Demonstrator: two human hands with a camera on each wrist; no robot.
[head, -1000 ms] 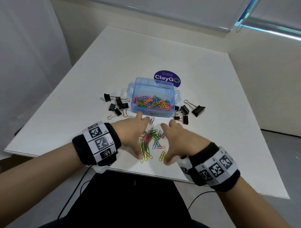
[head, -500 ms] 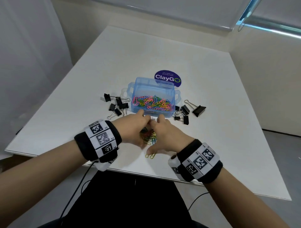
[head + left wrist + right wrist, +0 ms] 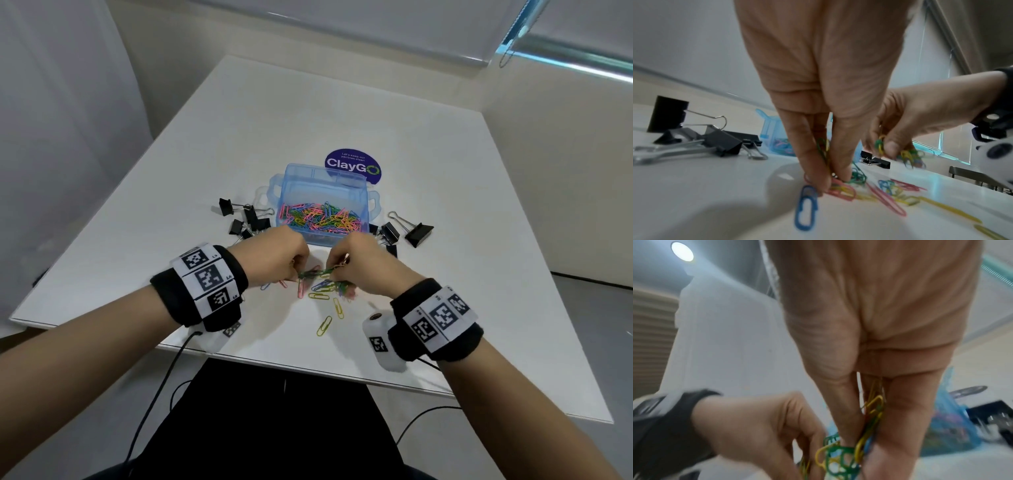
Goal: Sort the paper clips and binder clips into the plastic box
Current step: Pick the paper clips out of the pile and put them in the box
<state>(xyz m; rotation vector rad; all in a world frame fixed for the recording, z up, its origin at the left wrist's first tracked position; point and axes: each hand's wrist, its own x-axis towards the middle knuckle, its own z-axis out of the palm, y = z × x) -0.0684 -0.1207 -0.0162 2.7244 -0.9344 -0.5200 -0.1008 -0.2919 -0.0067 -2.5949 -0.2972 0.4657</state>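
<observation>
both hands are pinching bunches of paper clips (image 3: 322, 284) off the table (image 3: 445, 308), left hand (image 3: 274, 257) and right hand (image 3: 363, 265) nearly touching over the loose pile. the plastic box (image 3: 323, 209) is sitting straight ahead, just past the fingertips, already holding lots of clips. right hand looks a touch nearer its front wall. binder clips (image 3: 245, 219) are lying either side of it.

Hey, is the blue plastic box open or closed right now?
Open. The head view looks straight down into the plastic box at the colored paper clips heaped in its near compartment, with no lid covering them.
</observation>
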